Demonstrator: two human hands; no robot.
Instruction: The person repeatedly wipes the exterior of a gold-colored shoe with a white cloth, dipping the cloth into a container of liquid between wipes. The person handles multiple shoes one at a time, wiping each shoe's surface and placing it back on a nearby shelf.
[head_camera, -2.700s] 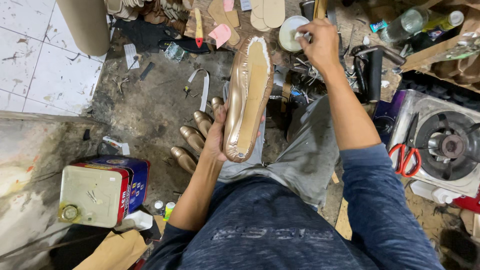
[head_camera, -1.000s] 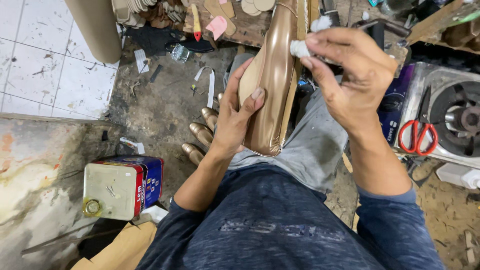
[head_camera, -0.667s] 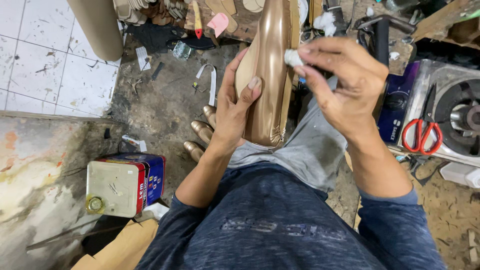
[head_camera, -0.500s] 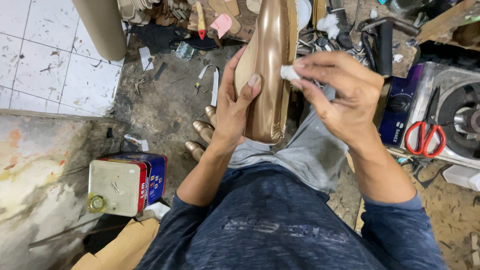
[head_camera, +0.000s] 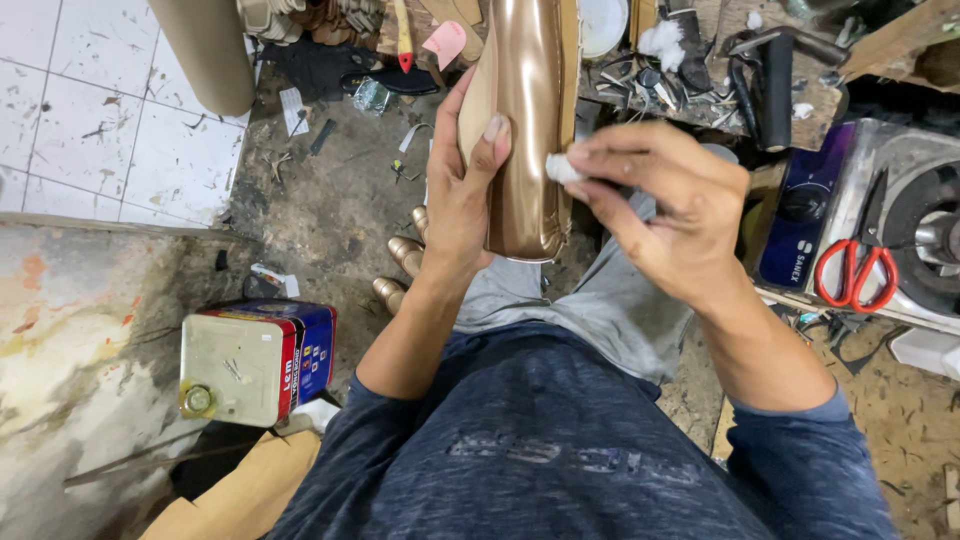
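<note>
Nearest the camera: a dark blue long-sleeved top (head_camera: 560, 450) and grey trousers (head_camera: 600, 310) over the lap. Down at lower left, a rectangular cream and blue metal can with a round cap (head_camera: 255, 360) lying on its side on the dirty floor, a flap of brown cardboard (head_camera: 235, 495) just beside it.

Above the lap, held up at mid-frame: a glossy bronze slip-on shoe (head_camera: 525, 130), long axis roughly upright, heel end low and toe running off the top edge. Left hand (head_camera: 460, 205) wrapped round the shoe's left flank, thumb laid across the shiny upper, fingers behind it. Right hand (head_camera: 665, 215) closed in a pinch on a small white wad, cotton or cloth (head_camera: 562, 168), hard to say which at this size. Wad pressed against the shoe's right edge, near the seam above the heel.

Below and left of the shoe, on the floor: more bronze shoe tips (head_camera: 400, 265) poking out from behind the left forearm.

Further right: red-handled scissors (head_camera: 855, 275) resting on a silver and dark blue tabletop stove (head_camera: 880, 220).

Farthest: a cluttered wooden board (head_camera: 740, 110) with a black cylinder (head_camera: 778, 90) and dark tools, a white round tub (head_camera: 603, 25), a pink scrap (head_camera: 445, 42), a thick beige cardboard tube (head_camera: 205, 50) over white floor tiles (head_camera: 90, 110).
</note>
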